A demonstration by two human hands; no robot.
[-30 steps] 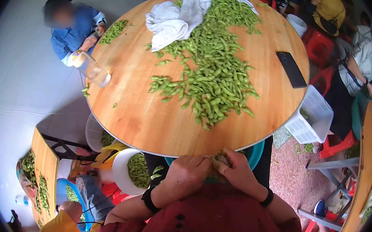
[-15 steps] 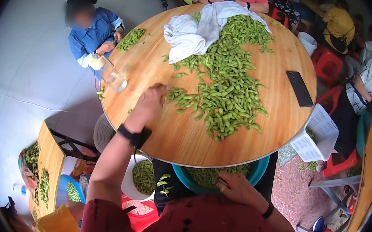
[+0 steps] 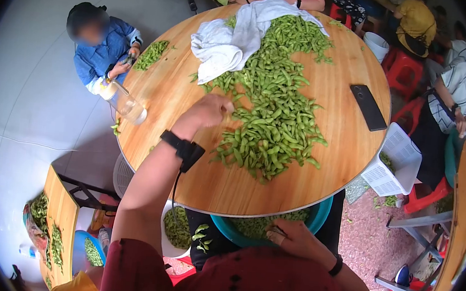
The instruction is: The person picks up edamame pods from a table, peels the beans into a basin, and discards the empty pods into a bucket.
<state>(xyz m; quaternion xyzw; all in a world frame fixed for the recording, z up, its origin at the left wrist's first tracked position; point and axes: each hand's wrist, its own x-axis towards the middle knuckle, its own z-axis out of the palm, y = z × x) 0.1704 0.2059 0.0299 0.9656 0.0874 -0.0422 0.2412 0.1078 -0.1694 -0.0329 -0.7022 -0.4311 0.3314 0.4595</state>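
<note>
From my feed, the round wooden table (image 3: pixel 198 187) fills most of the view. The pods (image 3: pixel 274 121) lie heaped from its far edge down the middle towards the near edge, thinning to a loose fringe on the left. The cloth (image 3: pixel 235 39), crumpled, covers part of the heap's far left side. The basin (image 3: pixel 323 211) sits below the table's near edge with greens inside; left of it stands the bucket (image 3: pixel 164 241), also holding greens. The jug (image 3: pixel 127 104) is at the left edge.

My left hand (image 3: pixel 205 111) is over the table at the heap's left fringe, its fingers curled towards the nearest pods; I cannot tell whether they grip one. My right hand (image 3: pixel 297 240) is at the basin, fingers drawn together, but I cannot make out anything between them. The phone (image 3: pixel 368 108) lies near the right edge, apart from the heap.

Each pod looks light, firm yet slightly pliable, perhaps a bit slick; I judge a light pinch across its middle best, loose outer ones being easiest.
</note>
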